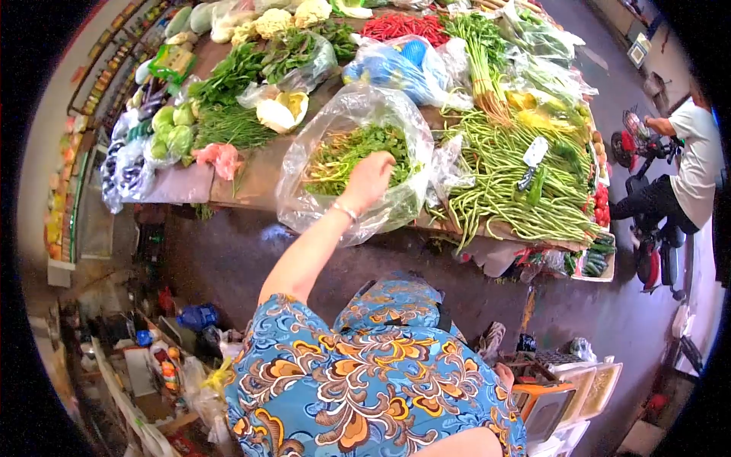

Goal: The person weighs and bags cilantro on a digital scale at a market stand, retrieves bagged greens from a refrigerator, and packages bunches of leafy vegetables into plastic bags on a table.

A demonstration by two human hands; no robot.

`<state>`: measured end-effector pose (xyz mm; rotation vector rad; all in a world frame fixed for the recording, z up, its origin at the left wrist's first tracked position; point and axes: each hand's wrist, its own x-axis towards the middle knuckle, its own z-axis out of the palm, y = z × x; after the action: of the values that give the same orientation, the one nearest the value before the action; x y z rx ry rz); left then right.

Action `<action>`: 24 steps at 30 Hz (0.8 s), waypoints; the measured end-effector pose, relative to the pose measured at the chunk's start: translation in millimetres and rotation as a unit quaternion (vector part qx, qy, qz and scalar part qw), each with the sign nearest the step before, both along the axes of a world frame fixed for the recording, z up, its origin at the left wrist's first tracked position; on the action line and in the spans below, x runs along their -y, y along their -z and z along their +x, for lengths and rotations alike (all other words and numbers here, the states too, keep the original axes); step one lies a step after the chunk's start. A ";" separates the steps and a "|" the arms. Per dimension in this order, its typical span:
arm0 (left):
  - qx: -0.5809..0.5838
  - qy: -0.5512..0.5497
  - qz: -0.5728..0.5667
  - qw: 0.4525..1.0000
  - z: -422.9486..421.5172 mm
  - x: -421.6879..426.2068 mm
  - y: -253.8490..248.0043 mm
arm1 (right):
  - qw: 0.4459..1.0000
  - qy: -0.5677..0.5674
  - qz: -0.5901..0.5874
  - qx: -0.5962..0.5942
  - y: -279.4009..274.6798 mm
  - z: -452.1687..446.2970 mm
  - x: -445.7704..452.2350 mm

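Observation:
Over the leafy greens (335, 160) in a clear plastic bag (304, 209), my left hand (371, 180) is closed, its fingers curled together. What the fingers hold, if anything, is hidden by the hand. The greens have pale stems pointing left and lie inside the open bag at the table's front edge. A bracelet circles my left wrist. My right hand (504, 375) shows only as a small patch of skin beside the right sleeve, low in the view; its fingers cannot be made out.
Long green beans (487, 183) with a knife (531, 164) on them lie to the right. Behind are red chillies (403, 28) and a bag with blue contents (396, 68). Left are herbs (232, 126) and a pink bag (219, 158). A person (693, 164) is beside a motorbike (651, 228) at far right.

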<state>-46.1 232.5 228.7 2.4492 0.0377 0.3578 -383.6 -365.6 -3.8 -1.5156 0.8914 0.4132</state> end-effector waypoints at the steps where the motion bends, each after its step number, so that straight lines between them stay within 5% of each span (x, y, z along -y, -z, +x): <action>1: -0.008 -0.016 0.045 0.999 14.0 -12.5 4.6 | 0.979 -0.119 -0.109 0.126 39.8 -19.1 16.5; 2: -0.014 -0.032 0.089 0.995 28.1 -22.8 9.2 | 0.916 -0.235 -0.216 0.245 60.3 -28.6 27.7; 3: -0.034 -0.045 0.106 0.993 42.1 -29.7 14.5 | 0.995 -0.089 -0.046 -0.012 -22.3 1.8 -11.4; 6: -0.059 -0.045 0.137 0.988 75.0 -42.1 32.9 | 0.985 -0.134 -0.096 0.049 66.0 -54.0 17.5; 14: -0.107 0.059 0.254 0.959 141.1 -93.9 103.8 | 0.998 -0.013 -0.053 -0.043 -58.6 3.1 -137.2; 20: -0.007 0.141 0.150 0.979 130.7 -111.6 72.7 | 0.998 -0.004 0.038 -0.050 -94.7 52.2 -247.2; 24: -0.031 0.179 0.223 0.958 132.9 -92.3 60.4 | 0.996 -0.049 0.065 -0.034 -80.8 66.0 -261.2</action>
<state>86.8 324.8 168.3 2.8352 -0.5074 0.1358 -317.6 -104.4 77.0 -1.4361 0.8301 0.5868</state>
